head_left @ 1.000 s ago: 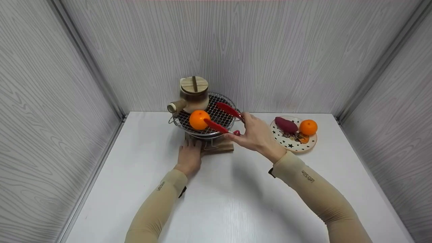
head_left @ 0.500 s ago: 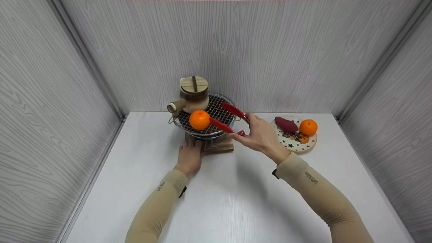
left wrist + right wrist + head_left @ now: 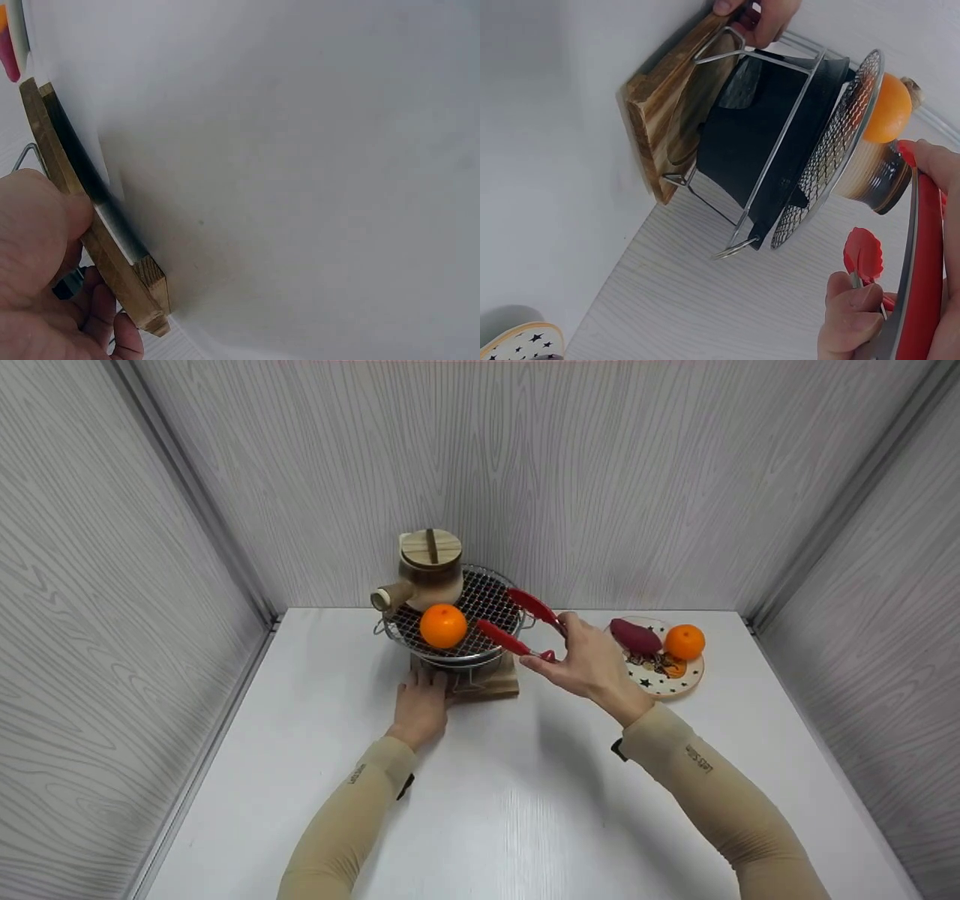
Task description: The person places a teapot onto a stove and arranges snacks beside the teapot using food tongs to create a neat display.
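My right hand [image 3: 589, 664] holds red-tipped tongs [image 3: 531, 604] by their handles. The tong tips are spread apart over the right side of a round wire grill [image 3: 491, 622], with nothing between them. An orange [image 3: 443, 625] rests on the front of the grill, left of the tips and apart from them. Behind it stands a teapot [image 3: 429, 574] with a wooden lid and side handle. My left hand [image 3: 421, 712] grips the wooden board [image 3: 116, 274] beneath the stove, thumb on its edge. In the right wrist view, a black stove body [image 3: 739, 142] sits in a wire frame on that board.
A star-patterned plate [image 3: 664, 686] stands to the right, carrying a purple sweet potato [image 3: 636, 637] and a second orange [image 3: 685, 643]. Grey wood-grain walls [image 3: 600, 480] enclose the white table [image 3: 480, 810] at the back and both sides.
My right hand and the tongs have moved right, away from the orange on the grill; the lower tip, which overlapped it, now shows a gap. My left hand has stayed in place.
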Action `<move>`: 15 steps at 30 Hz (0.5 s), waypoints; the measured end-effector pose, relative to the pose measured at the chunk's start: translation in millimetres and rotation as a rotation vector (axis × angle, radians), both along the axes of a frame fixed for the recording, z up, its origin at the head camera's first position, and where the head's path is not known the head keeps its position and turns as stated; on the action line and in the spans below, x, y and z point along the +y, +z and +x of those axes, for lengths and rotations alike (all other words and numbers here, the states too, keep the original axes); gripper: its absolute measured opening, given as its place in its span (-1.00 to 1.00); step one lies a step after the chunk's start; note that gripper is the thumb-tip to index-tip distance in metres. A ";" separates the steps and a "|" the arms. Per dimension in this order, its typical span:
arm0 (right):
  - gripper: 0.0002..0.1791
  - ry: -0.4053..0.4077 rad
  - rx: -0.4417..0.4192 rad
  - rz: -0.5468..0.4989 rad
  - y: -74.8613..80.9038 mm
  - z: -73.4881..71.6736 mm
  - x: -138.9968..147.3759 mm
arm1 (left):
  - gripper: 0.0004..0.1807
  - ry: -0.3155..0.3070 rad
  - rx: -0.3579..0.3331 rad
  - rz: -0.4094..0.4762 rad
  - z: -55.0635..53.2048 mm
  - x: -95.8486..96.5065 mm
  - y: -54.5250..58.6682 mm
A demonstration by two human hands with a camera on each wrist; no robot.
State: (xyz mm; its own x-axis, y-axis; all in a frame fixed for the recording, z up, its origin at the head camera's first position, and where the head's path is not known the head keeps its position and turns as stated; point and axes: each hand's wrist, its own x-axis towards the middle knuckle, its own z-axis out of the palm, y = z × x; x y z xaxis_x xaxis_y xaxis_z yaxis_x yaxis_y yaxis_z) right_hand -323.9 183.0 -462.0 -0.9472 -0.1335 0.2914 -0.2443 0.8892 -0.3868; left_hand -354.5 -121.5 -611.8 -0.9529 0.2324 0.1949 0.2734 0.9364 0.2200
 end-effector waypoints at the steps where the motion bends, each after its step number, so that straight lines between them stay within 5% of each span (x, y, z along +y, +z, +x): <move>1: -0.05 -0.005 -0.002 0.000 -0.6 0.1 1.0 | -0.45 0.001 0.003 0.003 -0.2 0.0 0.1; 15: -0.01 -0.050 -0.016 -0.022 -6.2 1.9 16.1 | -0.42 0.004 -0.002 -0.013 -0.4 0.5 1.0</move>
